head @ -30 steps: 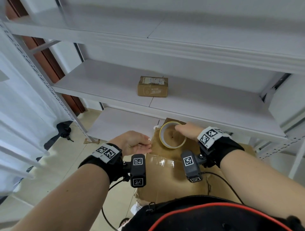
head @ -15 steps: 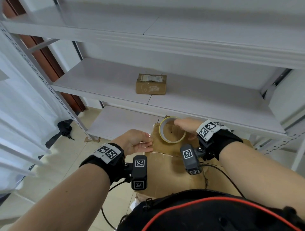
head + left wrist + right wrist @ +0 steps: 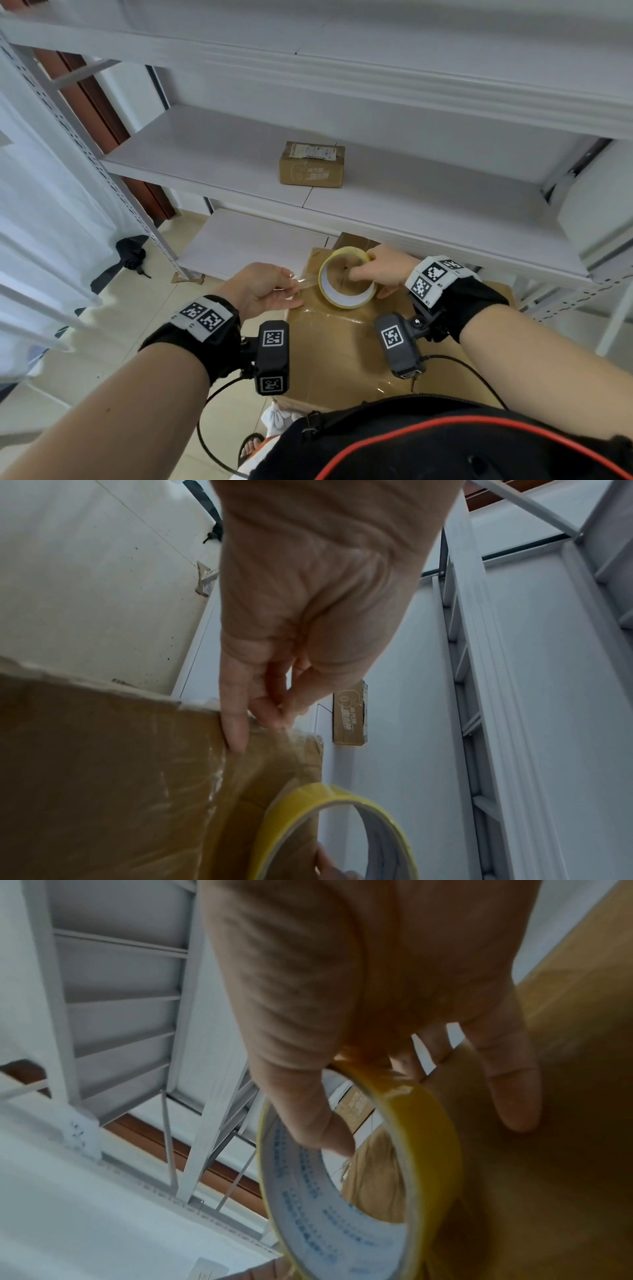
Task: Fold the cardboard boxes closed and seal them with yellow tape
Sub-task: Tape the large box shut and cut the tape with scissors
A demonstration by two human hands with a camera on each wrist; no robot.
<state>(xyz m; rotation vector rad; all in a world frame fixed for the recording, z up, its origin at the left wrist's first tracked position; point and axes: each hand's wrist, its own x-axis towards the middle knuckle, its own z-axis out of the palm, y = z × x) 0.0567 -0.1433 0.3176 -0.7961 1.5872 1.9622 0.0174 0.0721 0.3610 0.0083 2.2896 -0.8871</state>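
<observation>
A large brown cardboard box (image 3: 342,346) stands in front of me, its top flaps folded down. My right hand (image 3: 380,270) grips a roll of yellow tape (image 3: 346,277), thumb inside the white core (image 3: 329,1218), the roll tilted over the box's far left part. A clear strip of tape (image 3: 274,753) runs from the roll to my left hand (image 3: 270,291), which pinches its free end at the box's left edge (image 3: 192,707). In the left wrist view the little finger (image 3: 234,731) lies against the cardboard.
A white metal shelving unit (image 3: 411,212) stands just behind the box. A small sealed cardboard box (image 3: 311,165) with a label sits on its middle shelf. Tiled floor (image 3: 113,325) and a white curtain (image 3: 41,205) are at the left; a dark object (image 3: 132,255) lies there.
The roll has tilted more upright in my right hand, and a short strip of tape now stretches from it to my left hand.
</observation>
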